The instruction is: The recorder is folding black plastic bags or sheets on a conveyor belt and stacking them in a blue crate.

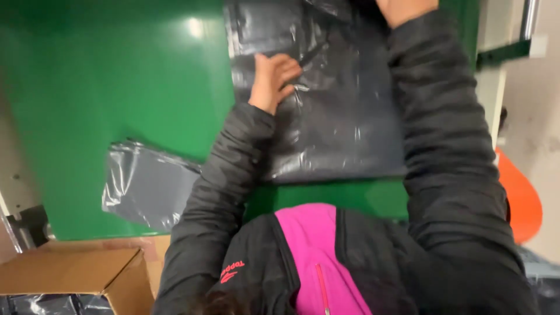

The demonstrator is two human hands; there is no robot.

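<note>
Grey bag [326, 116] lay flat on green table [116, 87]. Left hand [273, 79] pressed on it, fingers curled; right hand [405, 9] mostly cropped, grip unclear. Film looked thin, limp, slick: grab an edge.

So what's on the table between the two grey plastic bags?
Only bare green table, plus the left sleeve crossing it, separates the small grey bag from the large grey bag, in the head view.

Two grey plastic mailer bags [326, 111] [146, 186] (glossy, apparently flat) on green table; brown cardboard box [76, 277] lower left.
</note>
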